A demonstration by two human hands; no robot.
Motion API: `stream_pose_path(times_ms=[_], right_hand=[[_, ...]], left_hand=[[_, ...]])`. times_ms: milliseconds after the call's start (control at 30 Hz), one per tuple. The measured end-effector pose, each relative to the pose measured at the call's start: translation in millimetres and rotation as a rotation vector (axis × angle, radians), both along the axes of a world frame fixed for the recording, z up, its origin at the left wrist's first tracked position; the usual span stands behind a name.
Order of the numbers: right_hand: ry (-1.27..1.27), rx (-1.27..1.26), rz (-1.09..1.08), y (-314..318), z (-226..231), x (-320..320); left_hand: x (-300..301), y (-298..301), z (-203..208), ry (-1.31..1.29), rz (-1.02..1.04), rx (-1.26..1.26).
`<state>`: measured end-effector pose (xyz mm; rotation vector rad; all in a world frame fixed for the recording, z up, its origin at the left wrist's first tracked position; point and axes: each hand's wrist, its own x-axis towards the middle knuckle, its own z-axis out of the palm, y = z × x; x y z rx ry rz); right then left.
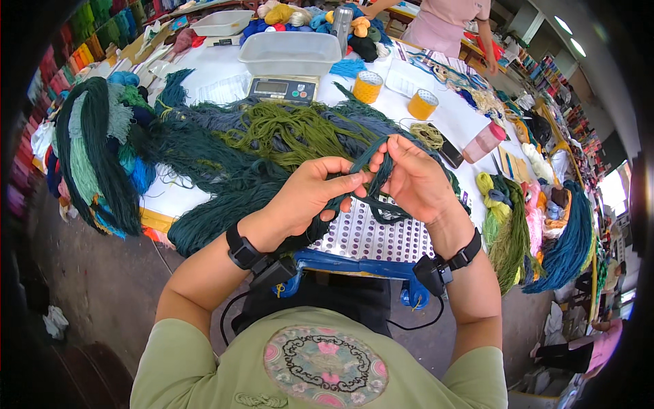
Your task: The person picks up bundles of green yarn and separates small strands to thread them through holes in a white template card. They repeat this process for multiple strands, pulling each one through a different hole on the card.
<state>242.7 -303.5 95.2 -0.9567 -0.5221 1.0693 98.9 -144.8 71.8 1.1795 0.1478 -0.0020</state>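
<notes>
Between my two hands runs a strand bundle of dark teal yarn (366,158). My left hand (317,187) pinches it between thumb and fingers. Close beside it, my right hand (412,174) grips the same yarn higher up, and a loop hangs below toward a perforated metal plate (368,235). To the left and beyond my hands lies a big heap of dark green yarn (225,174). Olive green yarn (286,133) is spread on top of that heap, with grey-blue yarn (357,140) around it.
Behind the heap stand a digital scale (283,88) and a clear plastic tub (289,54). Two yellow tape rolls (367,87), a phone (451,154) and a pink-lidded cup (484,142) are at right. Yarn hanks (102,150) hang over the left edge. Another person (446,27) stands across the table.
</notes>
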Motion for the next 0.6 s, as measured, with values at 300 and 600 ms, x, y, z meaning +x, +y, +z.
stream_pose_path(times_ms=[300,600], right_hand=[[0.009,0.003,0.015,2,1,-6],[0.043,-0.024,0.025,0,3,-8]], left_hand=[[-2,-5,-3,-0.043,0.069,0.213],[2,-3,-15,-0.277,0.152,0.33]])
